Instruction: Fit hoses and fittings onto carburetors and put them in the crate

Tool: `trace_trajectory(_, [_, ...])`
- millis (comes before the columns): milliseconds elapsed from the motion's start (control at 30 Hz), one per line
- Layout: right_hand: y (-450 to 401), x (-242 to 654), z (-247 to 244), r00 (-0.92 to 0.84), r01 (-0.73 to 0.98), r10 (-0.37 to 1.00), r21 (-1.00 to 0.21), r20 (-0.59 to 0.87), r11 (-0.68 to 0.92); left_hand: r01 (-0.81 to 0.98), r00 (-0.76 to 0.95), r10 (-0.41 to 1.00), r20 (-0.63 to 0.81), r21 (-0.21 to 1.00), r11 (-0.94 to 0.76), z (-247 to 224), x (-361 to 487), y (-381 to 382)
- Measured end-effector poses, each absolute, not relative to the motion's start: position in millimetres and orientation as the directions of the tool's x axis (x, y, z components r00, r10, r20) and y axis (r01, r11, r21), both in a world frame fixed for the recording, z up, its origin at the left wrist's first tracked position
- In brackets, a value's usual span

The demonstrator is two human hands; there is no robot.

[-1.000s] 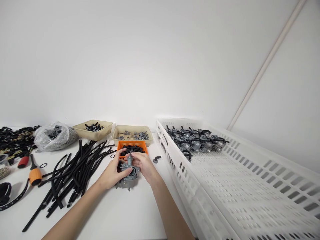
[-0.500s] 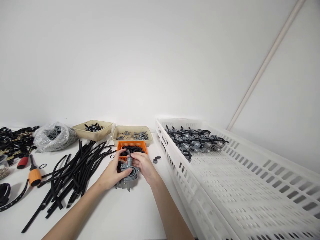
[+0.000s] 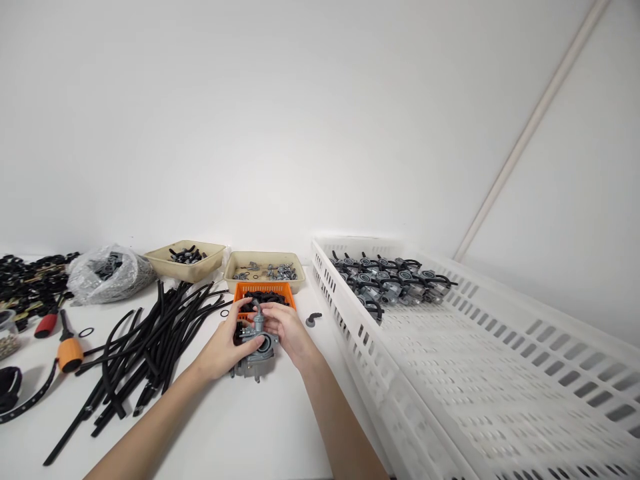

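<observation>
Surface: white, running out of your view at the left.
White crate: to your right, cut off by the right and bottom edges.
Carburetors in the crate: bunched at its far end, overlapping so much that you can hardly count them.
Black tubes: a crossed pile to your left, the lower ones partly buried.
Plastic bag: crumpled, its contents hard for you to make out.
Hands: both grasp one carburetor; your left wraps its side, thumb over the front and some fingers hidden behind, while your right closes around the top cap, its fingertips partly out of sight.
Orange basket: just beyond your hands, which hide its near side.
Held carburetor: between your hands; you cannot tell whether it touches the surface.
Clear cup: cut off at your left.
Bent fitting: atop the cap, blending into the dark pieces behind.
</observation>
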State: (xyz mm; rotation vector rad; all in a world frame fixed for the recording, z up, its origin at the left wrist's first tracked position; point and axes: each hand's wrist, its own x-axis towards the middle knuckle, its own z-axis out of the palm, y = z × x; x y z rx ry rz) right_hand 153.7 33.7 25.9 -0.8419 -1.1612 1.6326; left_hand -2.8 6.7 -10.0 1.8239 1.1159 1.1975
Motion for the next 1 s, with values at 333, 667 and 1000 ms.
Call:
trace_trajectory(333, [33.6,152.8,25.9,-0.314,-0.307,0.950,-0.945,-0.012,-0.113,0.318,0.217,0.915,0.340,0.862,-0.396,-10.5,-3.1,6.3])
trace_trajectory(667, [33.8,152.8,24.8,-0.325,-0.288,0.946,-0.951,-0.011,-0.111,0.294,0.223,0.914,0.338,0.871,-0.394,-10.5,-2.8,6.3])
trace_trajectory(1000, [35.0,152.7,23.4,-0.322,-0.298,0.947,-0.948,-0.012,-0.113,0.318,0.206,0.920,0.333,0.866,-0.384,-11.1,-2.5,6.3])
